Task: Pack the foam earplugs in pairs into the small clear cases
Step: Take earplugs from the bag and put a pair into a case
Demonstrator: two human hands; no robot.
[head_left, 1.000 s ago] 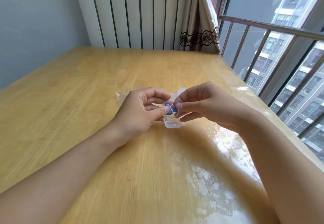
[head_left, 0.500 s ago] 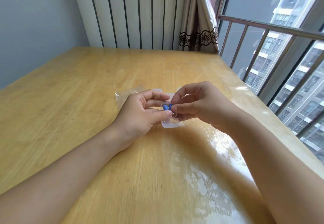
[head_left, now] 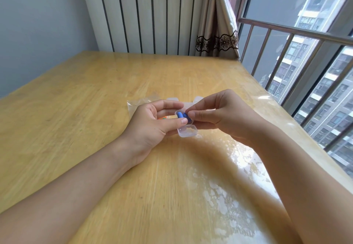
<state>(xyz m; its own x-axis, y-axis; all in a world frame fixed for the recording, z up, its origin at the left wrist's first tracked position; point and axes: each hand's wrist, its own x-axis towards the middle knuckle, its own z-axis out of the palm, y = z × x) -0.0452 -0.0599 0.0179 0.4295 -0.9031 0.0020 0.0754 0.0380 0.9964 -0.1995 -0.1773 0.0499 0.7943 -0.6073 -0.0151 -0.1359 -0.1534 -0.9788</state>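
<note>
Your right hand [head_left: 219,114] has pressed both blue earplugs [head_left: 182,116] from upright to lying inside the open clear case [head_left: 186,125], pinched in your left hand [head_left: 152,123] above the table [head_left: 76,110]; only closing the lid remains, I judge.

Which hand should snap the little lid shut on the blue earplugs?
Probably the right hand. The left hand grips the case holding the earplugs, while the right fingertips sit above them, near the open lid hanging below.
</note>
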